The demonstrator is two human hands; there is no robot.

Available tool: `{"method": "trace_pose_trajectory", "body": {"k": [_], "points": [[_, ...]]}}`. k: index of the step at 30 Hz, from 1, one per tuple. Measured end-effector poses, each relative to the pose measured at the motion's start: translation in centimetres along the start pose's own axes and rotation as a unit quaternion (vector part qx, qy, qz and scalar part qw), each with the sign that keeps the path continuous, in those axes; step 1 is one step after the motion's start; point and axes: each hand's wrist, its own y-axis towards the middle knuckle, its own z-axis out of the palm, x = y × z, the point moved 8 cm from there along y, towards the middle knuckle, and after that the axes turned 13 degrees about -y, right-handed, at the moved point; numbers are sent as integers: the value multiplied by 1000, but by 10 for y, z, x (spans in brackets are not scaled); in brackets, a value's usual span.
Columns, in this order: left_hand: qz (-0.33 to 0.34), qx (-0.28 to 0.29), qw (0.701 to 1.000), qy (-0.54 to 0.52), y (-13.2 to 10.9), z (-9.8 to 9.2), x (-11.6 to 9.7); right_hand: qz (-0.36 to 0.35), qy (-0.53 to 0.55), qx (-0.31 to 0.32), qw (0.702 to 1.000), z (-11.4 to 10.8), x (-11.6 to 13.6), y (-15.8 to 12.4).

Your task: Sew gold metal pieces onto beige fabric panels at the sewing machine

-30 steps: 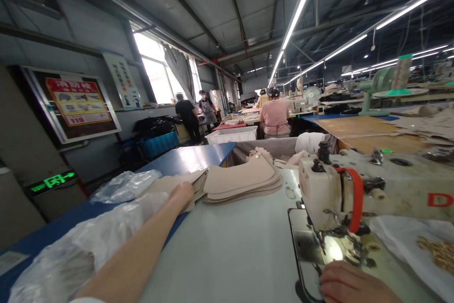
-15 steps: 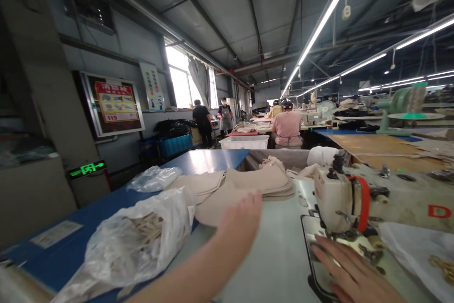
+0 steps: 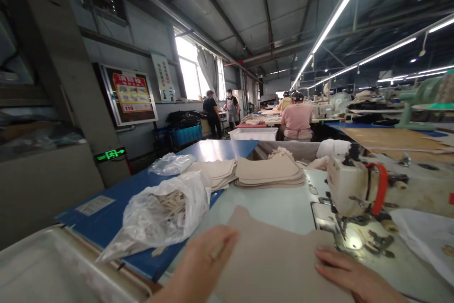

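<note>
A beige fabric piece (image 3: pixel 269 255) lies on the pale machine table in front of me, its near part cut off by the frame. My left hand (image 3: pixel 207 258) is at its left edge, thumb and fingers closed together; what they hold, if anything, is hidden. On the right edge of the piece, my right hand (image 3: pixel 340 270) rests with fingers laid flat. The sewing machine (image 3: pixel 345 185), with an orange-red guard, stands just beyond my right hand. A stack of similar beige pieces (image 3: pixel 269 173) lies behind the piece, with another stack (image 3: pixel 216 170) to its left.
An open plastic bag (image 3: pixel 142 220) of beige scraps sits left on the blue table (image 3: pixel 95 225), near a smaller clear bag (image 3: pixel 172 163). A white cloth (image 3: pixel 422 232) lies right of the machine. Farther off are a white bin (image 3: pixel 253 134) and a seated person in pink (image 3: pixel 297 121).
My left hand has come back from the stack toward me, and a beige piece now lies in front of me. My right hand has moved from the machine's plate onto this piece.
</note>
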Motion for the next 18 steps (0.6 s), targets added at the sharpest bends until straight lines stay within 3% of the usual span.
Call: {"method": "trace_pose_trajectory", "body": {"k": [3,5,8,12,18], "points": [[-269,-67,955,108,-2,-75,91,3,-14,16,1000,4,0,2],[-303,-53,935,175,5,-95,121,-4,-30,32,999,9,-2,5],[-270,0,944,189,23,-87,141,-21,-68,63,995,18,-8,8],[-242,54,954,167,35,-66,149,-41,-98,61,992,16,-8,6],[-248,68,950,175,35,-69,156,-11,-104,65,992,0,6,8]]}}
